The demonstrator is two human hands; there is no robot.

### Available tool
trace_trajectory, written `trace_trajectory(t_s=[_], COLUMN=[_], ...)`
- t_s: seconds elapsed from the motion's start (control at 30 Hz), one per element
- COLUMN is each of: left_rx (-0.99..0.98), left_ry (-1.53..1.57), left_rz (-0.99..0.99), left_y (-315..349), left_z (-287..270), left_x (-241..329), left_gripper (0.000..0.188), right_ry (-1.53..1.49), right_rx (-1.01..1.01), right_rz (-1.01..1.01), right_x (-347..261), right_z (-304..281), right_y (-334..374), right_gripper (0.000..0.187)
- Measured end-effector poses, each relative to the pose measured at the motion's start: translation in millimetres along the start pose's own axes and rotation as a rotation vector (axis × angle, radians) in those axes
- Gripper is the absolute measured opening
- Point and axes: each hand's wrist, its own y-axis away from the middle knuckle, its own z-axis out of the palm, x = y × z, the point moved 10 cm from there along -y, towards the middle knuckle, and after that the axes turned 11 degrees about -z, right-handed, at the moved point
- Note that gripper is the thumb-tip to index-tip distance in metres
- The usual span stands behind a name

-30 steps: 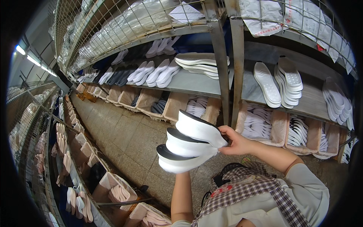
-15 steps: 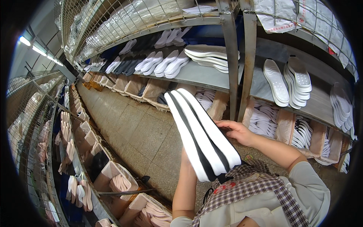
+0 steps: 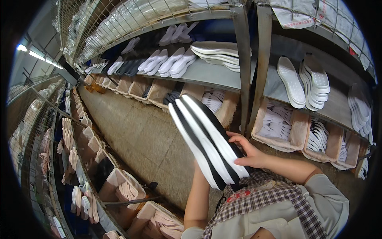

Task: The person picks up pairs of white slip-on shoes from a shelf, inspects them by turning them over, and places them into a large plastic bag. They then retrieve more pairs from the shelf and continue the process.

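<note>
A stack of white-sided shoe soles with black faces is held tilted in front of me, soles pressed side by side. My left forearm rises to the stack's underside; the left hand bears it from below, its fingers hidden behind the soles. At the right side, my right hand grips the nearest sole, thumb on the white sidewall and fingers along the black face.
A metal shelf ahead carries rows of white and dark soles. Below it, lined bins hold more soles. Another rack with pink soles runs along the left, above bins. A rusty post stands ahead. Tiled floor lies between.
My right hand has closed onto the stack, its thumb now on the white sidewall. The soles have shifted slightly left and turned, showing more of the right-hand black face.
</note>
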Motion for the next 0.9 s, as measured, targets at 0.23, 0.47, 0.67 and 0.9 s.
trace_trajectory(t_s=[0.23,0.47,0.67,0.9], left_rx=[-0.138,-0.472,0.384,0.122], left_ry=[-0.082,0.321,-0.188,-0.074], left_rz=[0.194,0.059,0.134,0.182], left_y=[7.0,18.9,17.1,6.4], left_z=[4.7,33.1,-16.6,17.5], left_x=[20.9,26.6,15.1,22.2], left_gripper=[0.043,0.045,0.038,0.03], right_ry=[-0.964,-1.092,-0.302,-1.178], right_rx=[0.3,0.411,0.217,0.389], right_rz=[0.255,0.371,0.353,0.411], right_x=[10.5,23.1,32.3,60.5], right_z=[-9.6,-16.3,1.7,0.7], right_y=[-8.0,5.6,3.6,18.8], right_gripper=[0.072,0.071,0.068,0.064])
